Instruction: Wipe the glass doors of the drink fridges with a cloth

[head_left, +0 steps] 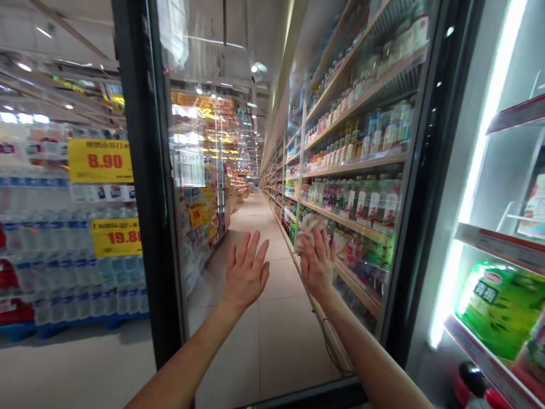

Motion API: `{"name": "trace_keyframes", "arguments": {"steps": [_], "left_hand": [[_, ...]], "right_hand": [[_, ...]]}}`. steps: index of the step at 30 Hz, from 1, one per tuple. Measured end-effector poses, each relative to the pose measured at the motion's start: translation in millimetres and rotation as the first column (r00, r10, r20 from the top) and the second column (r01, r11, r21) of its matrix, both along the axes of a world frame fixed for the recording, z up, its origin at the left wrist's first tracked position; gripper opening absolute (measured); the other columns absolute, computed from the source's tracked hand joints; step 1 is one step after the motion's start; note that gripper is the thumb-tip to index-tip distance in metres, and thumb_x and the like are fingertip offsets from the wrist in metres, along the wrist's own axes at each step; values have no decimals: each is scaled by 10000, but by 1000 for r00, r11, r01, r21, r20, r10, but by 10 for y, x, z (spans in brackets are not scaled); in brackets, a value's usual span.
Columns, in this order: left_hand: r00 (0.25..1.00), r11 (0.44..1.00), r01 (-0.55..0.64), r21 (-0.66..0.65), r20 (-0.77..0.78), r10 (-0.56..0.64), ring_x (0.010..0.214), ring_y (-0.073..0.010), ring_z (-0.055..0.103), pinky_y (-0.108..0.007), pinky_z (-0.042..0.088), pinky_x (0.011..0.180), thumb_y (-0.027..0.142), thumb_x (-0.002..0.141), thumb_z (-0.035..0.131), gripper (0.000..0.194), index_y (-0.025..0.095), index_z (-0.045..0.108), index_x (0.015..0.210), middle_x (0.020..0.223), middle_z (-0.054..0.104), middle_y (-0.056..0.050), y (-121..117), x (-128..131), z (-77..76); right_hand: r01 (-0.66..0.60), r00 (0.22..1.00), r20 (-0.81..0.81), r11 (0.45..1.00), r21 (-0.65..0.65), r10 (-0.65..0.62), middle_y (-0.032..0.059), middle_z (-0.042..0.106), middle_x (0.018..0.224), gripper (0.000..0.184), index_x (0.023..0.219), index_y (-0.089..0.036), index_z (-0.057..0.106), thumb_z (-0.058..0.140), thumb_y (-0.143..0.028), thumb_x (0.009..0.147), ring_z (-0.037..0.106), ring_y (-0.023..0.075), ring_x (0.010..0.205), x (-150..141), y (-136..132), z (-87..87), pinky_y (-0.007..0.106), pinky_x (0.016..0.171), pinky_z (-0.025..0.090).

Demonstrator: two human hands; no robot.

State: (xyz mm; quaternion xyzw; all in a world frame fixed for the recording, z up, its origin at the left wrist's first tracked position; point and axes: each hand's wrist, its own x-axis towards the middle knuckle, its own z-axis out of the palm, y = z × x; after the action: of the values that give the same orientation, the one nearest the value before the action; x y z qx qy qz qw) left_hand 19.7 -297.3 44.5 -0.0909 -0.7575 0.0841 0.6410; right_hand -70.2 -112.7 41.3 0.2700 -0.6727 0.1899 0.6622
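In front of me stands a glass door (259, 352) with a black frame (142, 170). My right hand (318, 264) holds a crumpled pale cloth (310, 224) at the pane, slightly right of its middle. The palm and part of the cloth are hidden behind the fingers. To the left, my left hand (247, 270) is raised at the same pane with its fingers spread and nothing in it. Whether its palm touches the glass I cannot tell.
On the right is a lit cooler with shelves (502, 244) and a green package (489, 304). Bottled drinks (361, 196) line shelves visible in the pane. Stacked water bottles (76, 272) with yellow price signs (100, 161) stand on a blue pallet (76, 325) at left.
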Motion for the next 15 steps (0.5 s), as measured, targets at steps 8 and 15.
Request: {"name": "trace_keyframes", "arguments": {"steps": [8, 15], "left_hand": [[1000, 1000, -4, -3, 9, 4, 1344, -228, 207, -443, 158, 1090, 236, 805, 512, 494, 181, 422, 1288, 1360, 412, -117, 4, 9, -12], [1000, 1000, -12, -5, 15, 12, 1348, -223, 196, -449, 167, 1088, 236, 804, 513, 505, 176, 408, 1294, 1359, 414, -125, 1, 1, -4]], "right_hand": [[87, 995, 88, 890, -448, -53, 173, 332, 1407, 496, 1352, -199, 332, 369, -226, 858, 299, 286, 1308, -188, 300, 37, 576, 1009, 233], [3, 1000, -1, 997, 82, -3, 75, 351, 1412, 487, 1295, -297, 405, 434, -181, 823, 268, 251, 1327, -17, 166, -374, 531, 1060, 189]]}}
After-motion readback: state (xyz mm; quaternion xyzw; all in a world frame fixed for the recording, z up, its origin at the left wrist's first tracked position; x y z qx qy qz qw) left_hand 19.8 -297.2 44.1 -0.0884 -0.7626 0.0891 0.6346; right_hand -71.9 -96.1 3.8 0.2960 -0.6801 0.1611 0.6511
